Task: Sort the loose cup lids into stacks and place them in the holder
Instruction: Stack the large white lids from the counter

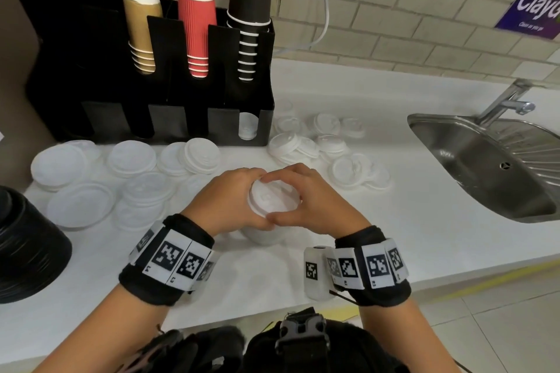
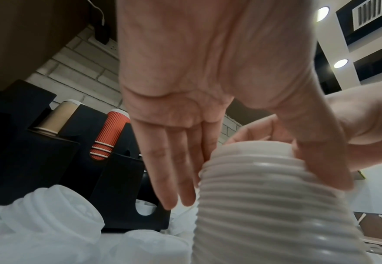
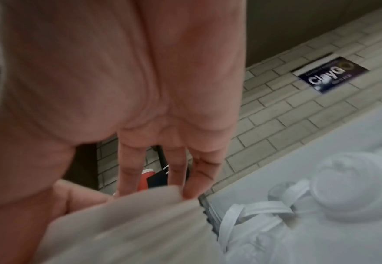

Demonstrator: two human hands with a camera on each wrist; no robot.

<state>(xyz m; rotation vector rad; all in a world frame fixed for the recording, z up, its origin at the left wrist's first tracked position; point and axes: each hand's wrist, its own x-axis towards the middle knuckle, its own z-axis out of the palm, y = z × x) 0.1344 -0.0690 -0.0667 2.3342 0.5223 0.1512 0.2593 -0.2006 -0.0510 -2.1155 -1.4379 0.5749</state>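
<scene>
A tall stack of white ribbed cup lids (image 1: 272, 200) stands on the white counter's middle. My left hand (image 1: 242, 200) wraps its left side and my right hand (image 1: 303, 200) its right, thumbs and fingertips meeting around the top lid. The left wrist view shows the stack (image 2: 264, 205) with my left thumb on its side and my left fingers (image 2: 174, 178) behind it. The stack (image 3: 128, 228) is blurred in the right wrist view, under my right fingers (image 3: 192, 178). The black holder (image 1: 181, 124) stands behind, with a few white lids (image 1: 247, 127) in its rightmost slot.
Loose white lids (image 1: 318, 139) lie right of the holder; larger translucent lids (image 1: 130, 157) lie in front of it at left. Brown (image 1: 142, 27), red (image 1: 197, 27) and black (image 1: 248, 9) cups fill its upper slots. A steel sink (image 1: 485, 160) is at right, a black stack (image 1: 27, 245) at left.
</scene>
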